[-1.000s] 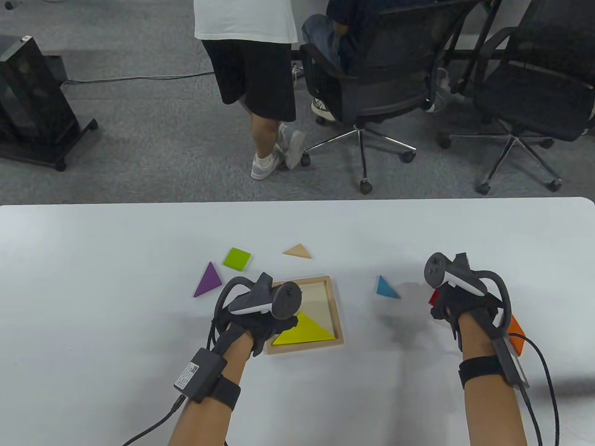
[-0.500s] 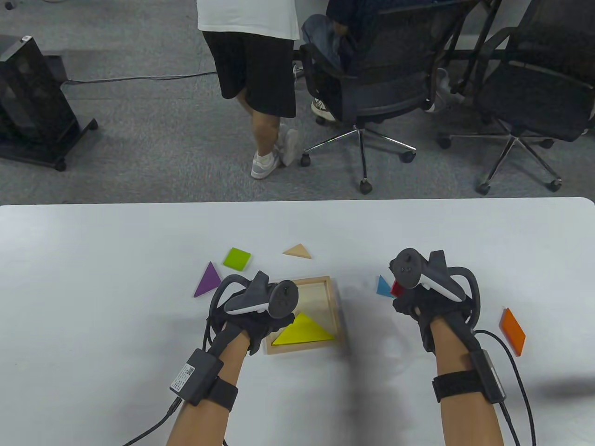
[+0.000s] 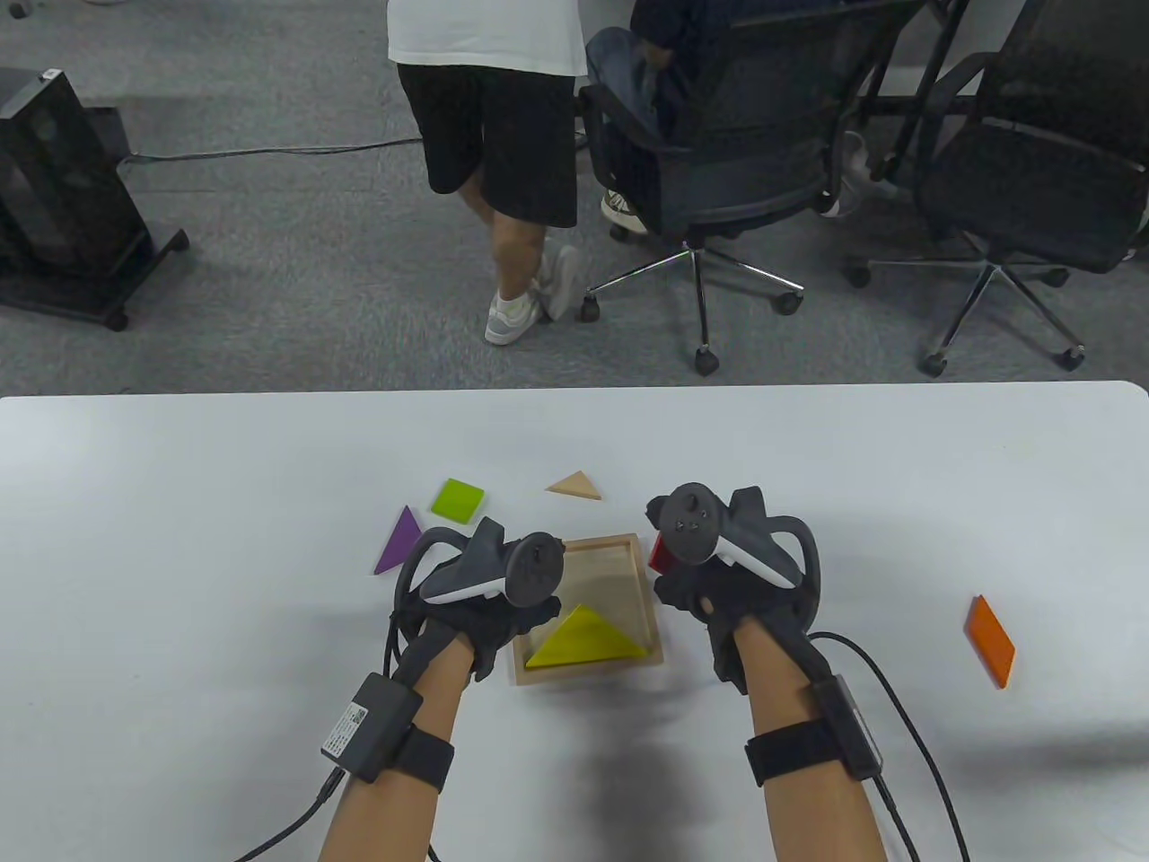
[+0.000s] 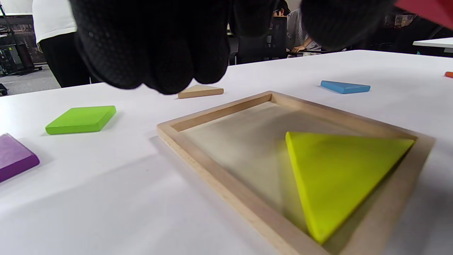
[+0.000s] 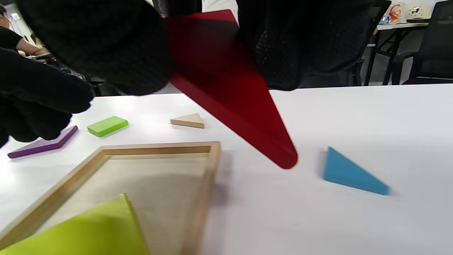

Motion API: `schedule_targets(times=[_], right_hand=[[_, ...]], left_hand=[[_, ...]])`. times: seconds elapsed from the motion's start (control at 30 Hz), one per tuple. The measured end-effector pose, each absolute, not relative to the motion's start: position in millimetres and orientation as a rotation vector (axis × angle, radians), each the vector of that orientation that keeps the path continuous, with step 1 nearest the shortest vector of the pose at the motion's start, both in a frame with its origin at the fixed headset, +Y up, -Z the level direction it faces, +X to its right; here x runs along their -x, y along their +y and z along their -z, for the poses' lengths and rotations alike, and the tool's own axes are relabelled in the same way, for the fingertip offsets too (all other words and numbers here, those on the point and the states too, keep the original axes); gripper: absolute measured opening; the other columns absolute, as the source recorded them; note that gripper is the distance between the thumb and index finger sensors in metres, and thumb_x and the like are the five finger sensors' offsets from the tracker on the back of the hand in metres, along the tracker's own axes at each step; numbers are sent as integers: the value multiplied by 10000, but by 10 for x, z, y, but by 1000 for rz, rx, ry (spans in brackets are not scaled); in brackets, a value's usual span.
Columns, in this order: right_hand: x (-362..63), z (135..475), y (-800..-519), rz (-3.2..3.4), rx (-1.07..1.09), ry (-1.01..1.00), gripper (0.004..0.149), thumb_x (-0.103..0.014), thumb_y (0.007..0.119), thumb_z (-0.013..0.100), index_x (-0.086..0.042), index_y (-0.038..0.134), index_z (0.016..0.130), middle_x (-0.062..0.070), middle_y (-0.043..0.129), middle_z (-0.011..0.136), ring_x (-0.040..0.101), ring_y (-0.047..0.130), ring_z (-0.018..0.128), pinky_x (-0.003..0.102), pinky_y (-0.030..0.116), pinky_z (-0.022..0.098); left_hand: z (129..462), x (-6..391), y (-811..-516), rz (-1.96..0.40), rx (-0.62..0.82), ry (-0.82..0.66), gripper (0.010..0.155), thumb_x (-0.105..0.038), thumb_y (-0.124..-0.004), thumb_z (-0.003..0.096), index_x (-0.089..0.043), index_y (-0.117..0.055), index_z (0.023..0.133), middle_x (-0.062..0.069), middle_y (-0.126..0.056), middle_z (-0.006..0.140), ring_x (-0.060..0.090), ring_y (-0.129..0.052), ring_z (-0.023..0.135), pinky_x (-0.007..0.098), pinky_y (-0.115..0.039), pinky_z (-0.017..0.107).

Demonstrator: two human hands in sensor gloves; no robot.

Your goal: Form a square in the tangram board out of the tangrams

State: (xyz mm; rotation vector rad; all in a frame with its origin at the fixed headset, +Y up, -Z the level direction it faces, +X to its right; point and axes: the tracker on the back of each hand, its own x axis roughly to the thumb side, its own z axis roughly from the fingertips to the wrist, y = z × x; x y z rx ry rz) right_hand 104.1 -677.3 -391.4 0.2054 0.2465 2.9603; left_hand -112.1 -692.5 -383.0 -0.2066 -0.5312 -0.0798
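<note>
The wooden tangram board (image 3: 654, 603) lies at the table's middle, with a large yellow triangle (image 3: 588, 639) in its near corner. My right hand (image 3: 687, 588) hovers at the board's right rim. It pinches a red triangle (image 5: 230, 99), point down, just above the table outside the rim (image 5: 205, 187). My left hand (image 3: 516, 628) hangs over the board's left edge, fingers (image 4: 155, 53) loosely curled and holding nothing. A blue triangle (image 5: 350, 173) lies right of the board, hidden under my right hand in the table view.
Loose pieces lie around the board: a green square (image 3: 458, 499), a purple triangle (image 3: 399, 541), a beige triangle (image 3: 574, 486) and an orange parallelogram (image 3: 989, 640) far right. Beyond the table's far edge are a standing person and office chairs.
My right hand has carried the red triangle leftward, from near the orange piece to the board's right rim. The left hand has drifted slightly left.
</note>
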Motion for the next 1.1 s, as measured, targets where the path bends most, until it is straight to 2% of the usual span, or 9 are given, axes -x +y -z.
schedule_targets(times=[0.33,0.57,1.1], right_hand=[[-611,4027,-7096,-2928,-242,326,841,-394,942,408,-294,449,1081,253,604,1055,440,859,821,658,692,697],[-465,4111,-7308,-2947,-204,362,839,-399,940,408,-289,452,1081,258,611,1047,440,870,809,658,700,688],[-225,4222,-7556,-3042,-125,505,823,-415,920,427,-283,445,1086,266,614,1039,430,874,783,656,698,678]], left_hand=[[3862,1201,-6940,63,218,-503,730,-524,-728,511,-169,-558,1126,189,-838,1004,474,-944,772,511,-873,539],[3880,1246,-6949,49,225,-484,742,-525,-727,511,-169,-534,1133,190,-839,1002,477,-945,770,511,-874,538],[3941,1407,-6975,-5,258,-430,743,-527,-724,513,-168,-532,1135,192,-838,1004,478,-943,773,513,-871,541]])
